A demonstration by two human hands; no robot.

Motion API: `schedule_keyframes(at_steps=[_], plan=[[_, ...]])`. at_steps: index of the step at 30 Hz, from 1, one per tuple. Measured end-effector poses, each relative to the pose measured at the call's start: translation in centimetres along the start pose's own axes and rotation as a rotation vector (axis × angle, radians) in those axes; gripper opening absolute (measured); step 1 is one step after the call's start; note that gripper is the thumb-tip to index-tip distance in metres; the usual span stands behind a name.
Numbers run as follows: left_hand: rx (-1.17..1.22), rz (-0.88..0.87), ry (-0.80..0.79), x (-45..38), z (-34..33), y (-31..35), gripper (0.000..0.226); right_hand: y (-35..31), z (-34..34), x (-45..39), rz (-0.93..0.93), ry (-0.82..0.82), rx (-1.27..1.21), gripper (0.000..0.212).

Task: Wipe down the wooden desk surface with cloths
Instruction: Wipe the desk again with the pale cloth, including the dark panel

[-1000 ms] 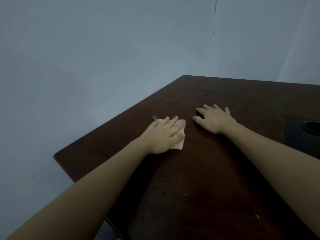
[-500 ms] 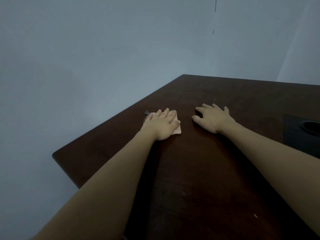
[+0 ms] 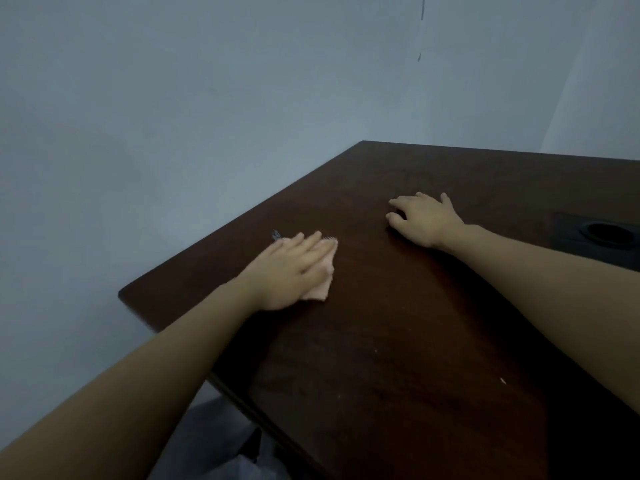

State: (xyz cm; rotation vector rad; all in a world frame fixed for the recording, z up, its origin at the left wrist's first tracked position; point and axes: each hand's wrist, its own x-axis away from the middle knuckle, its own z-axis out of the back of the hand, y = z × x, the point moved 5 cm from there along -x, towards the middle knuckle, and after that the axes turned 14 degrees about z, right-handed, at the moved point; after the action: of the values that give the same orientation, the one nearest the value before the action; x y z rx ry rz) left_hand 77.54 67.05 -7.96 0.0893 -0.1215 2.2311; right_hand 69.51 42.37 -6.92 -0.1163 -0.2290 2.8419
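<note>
The dark brown wooden desk (image 3: 398,341) fills the right and lower part of the view. My left hand (image 3: 289,270) lies flat on a small pale pink cloth (image 3: 323,284), pressing it onto the desk near the left edge; most of the cloth is hidden under the palm, with a frayed corner showing past the fingertips. My right hand (image 3: 424,220) rests palm down on the bare wood further back, fingers slightly spread, holding nothing.
A black recessed cable box with a round hole (image 3: 602,233) sits in the desk at the right edge. A grey wall (image 3: 173,133) runs close along the desk's left and far sides. Small pale specks (image 3: 502,380) lie on the near wood.
My left hand first pushed the cloth away toward the far left, then drew it back toward me. My right hand stayed planted in place.
</note>
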Motion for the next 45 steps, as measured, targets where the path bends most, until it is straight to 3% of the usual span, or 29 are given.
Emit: schedule_keyframes(at_steps=[3,6,11,15,22,25,29,32,36,41,45], plan=[[0.03,0.159,0.003,-3.7,-0.2,-0.8,0.06,-1.1,0.1,0.5,0.033,0.04,-0.004,0.055],[0.076,0.202,-0.023,-4.4,0.1,0.3,0.062,-2.9,-0.3,1.0,0.053,0.029,-0.047,0.054],[0.082,-0.019,-0.009,1.6,0.2,2.6,0.061,-6.2,-0.8,0.6,0.109,-0.033,-0.06,0.054],[0.085,-0.124,-0.039,5.4,-0.6,-0.1,0.066,-8.9,-2.2,0.5,0.11,-0.122,-0.019,0.059],[0.056,0.118,0.014,-0.8,-0.6,-8.9,0.061,-9.3,-2.5,0.7,0.095,-0.116,0.032,0.062],[-0.054,0.204,0.016,-4.5,0.0,-9.2,0.056,-9.4,-2.4,0.9,0.093,-0.113,0.027,0.062],[0.042,0.285,0.005,-7.7,1.0,-7.6,0.058,-9.4,-2.2,1.1,0.082,-0.111,0.025,0.062],[0.07,0.238,-0.005,-7.6,0.6,-7.2,0.059,-9.5,-2.4,1.1,0.08,-0.11,0.026,0.062],[0.048,0.018,0.022,-2.8,-0.7,-7.4,0.056,-9.5,-2.4,1.1,0.08,-0.109,0.024,0.062],[0.156,0.014,-0.021,1.8,-0.7,-12.8,0.082,-9.6,-2.6,1.0,0.08,-0.11,0.033,0.062],[0.19,0.06,-0.028,0.4,-0.7,-14.1,0.1,-9.6,-2.5,1.0,0.08,-0.102,0.036,0.062]])
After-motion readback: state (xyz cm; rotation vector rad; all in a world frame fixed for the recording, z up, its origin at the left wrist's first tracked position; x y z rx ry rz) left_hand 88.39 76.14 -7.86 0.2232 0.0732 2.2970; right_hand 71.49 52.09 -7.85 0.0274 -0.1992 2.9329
